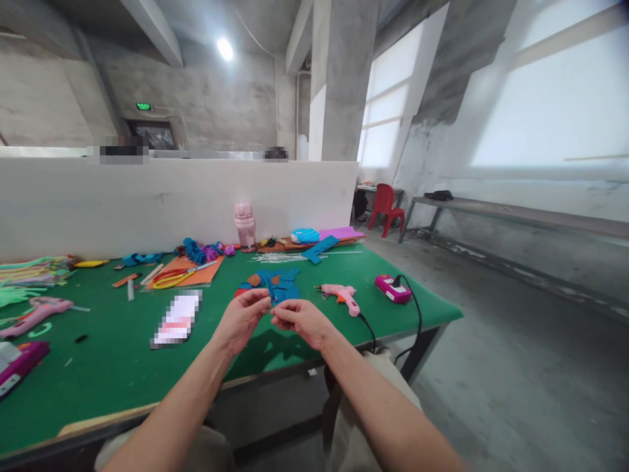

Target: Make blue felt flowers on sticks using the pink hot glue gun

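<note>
A craft workshop: bare concrete walls (236, 98), glue gun (344, 296) and scissors (177, 276) on a worktable (393, 334).

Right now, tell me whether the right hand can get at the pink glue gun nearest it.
Probably yes: the pink glue gun lies just to the right of the right hand, with nothing visible between them, though that hand's fingertips are busy at a blue strip.

Green tabletop (122, 367), pink glue gun (344, 297), red chair (386, 206)

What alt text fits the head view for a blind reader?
Left hand and right hand meet at a small blue strip above a green table. Blue scraps lie just beyond; a pink glue gun and magenta power socket are to the right.
</note>
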`<action>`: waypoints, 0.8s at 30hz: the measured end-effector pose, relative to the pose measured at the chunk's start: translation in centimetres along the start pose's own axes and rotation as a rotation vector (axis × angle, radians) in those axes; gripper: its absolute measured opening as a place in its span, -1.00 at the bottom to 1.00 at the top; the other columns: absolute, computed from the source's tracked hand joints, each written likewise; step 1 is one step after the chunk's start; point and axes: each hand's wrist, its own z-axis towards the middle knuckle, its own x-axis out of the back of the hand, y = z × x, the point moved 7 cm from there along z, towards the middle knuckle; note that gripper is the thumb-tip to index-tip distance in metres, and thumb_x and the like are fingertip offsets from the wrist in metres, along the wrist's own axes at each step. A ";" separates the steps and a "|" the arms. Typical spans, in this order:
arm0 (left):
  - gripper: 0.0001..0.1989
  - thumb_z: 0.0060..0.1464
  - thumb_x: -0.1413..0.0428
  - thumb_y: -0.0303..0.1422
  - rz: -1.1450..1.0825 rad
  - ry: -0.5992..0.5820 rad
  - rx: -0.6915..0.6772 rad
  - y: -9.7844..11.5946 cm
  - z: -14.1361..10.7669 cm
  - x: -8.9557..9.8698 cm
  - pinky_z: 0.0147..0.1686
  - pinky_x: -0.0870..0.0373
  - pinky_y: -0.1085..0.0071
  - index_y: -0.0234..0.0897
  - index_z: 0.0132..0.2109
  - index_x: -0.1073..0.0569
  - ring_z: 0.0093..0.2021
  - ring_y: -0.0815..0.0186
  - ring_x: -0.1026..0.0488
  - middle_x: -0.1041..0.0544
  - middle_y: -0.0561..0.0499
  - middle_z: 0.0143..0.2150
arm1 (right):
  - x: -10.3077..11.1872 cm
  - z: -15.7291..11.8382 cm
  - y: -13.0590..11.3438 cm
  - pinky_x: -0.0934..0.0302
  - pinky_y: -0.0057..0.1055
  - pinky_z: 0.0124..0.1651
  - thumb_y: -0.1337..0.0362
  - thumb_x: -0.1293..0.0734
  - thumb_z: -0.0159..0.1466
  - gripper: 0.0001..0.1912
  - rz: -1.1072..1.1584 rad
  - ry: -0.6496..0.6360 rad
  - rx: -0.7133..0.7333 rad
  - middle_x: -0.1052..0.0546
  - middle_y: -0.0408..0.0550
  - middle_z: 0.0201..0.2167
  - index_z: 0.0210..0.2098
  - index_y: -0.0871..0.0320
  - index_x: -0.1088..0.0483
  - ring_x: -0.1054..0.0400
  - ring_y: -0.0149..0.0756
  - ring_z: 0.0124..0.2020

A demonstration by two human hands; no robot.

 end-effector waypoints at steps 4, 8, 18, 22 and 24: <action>-0.77 -0.31 -0.28 -0.45 -0.018 0.005 0.033 -0.1 -0.1 0.0 -0.48 -0.29 0.54 -0.37 -0.39 -0.46 -0.50 0.45 -0.39 -0.47 0.05 -0.54 | -0.1 0.0 0.2 -0.14 -0.50 -0.37 0.17 -0.44 -0.08 -0.73 -0.016 -0.017 -0.014 -0.50 -0.12 -0.54 -0.44 0.23 -0.45 -0.30 -0.51 -0.53; -0.79 -0.31 -0.28 -0.43 0.004 -0.008 0.038 -0.1 -0.1 0.0 -0.49 -0.28 0.54 -0.38 -0.42 -0.46 -0.51 0.45 -0.39 -0.48 0.04 -0.54 | 0.0 -0.1 0.2 -0.14 -0.49 -0.37 0.15 -0.44 -0.09 -0.71 -0.040 -0.001 -0.009 -0.50 -0.13 -0.54 -0.45 0.23 -0.45 -0.29 -0.51 -0.55; -0.76 -0.32 -0.28 -0.46 0.018 0.011 0.035 -0.1 0.0 0.2 -0.40 -0.31 0.51 -0.37 -0.39 -0.46 -0.47 0.43 -0.42 -0.51 0.04 -0.49 | 0.0 0.0 0.0 -0.15 -0.48 -0.36 0.12 -0.41 -0.07 -0.71 -0.085 0.015 0.034 -0.49 -0.14 -0.55 -0.45 0.22 -0.42 -0.29 -0.51 -0.55; -0.74 -0.35 -0.29 -0.45 0.059 0.033 0.027 0.3 -0.3 -0.1 -0.45 -0.30 0.51 -0.37 -0.40 -0.45 -0.50 0.42 -0.41 -0.50 0.04 -0.52 | 0.0 0.1 0.2 -0.15 -0.49 -0.36 0.11 -0.42 -0.08 -0.69 -0.069 0.017 0.032 -0.49 -0.14 -0.54 -0.45 0.22 -0.42 -0.29 -0.52 -0.55; -0.73 -0.36 -0.29 -0.44 0.073 0.033 0.018 0.4 -0.4 -0.1 -0.47 -0.30 0.51 -0.38 -0.39 -0.45 -0.51 0.42 -0.40 -0.50 0.04 -0.51 | -0.2 0.0 0.2 -0.15 -0.49 -0.36 0.09 -0.41 -0.08 -0.67 -0.060 -0.004 0.017 -0.49 -0.14 -0.53 -0.44 0.22 -0.42 -0.29 -0.51 -0.55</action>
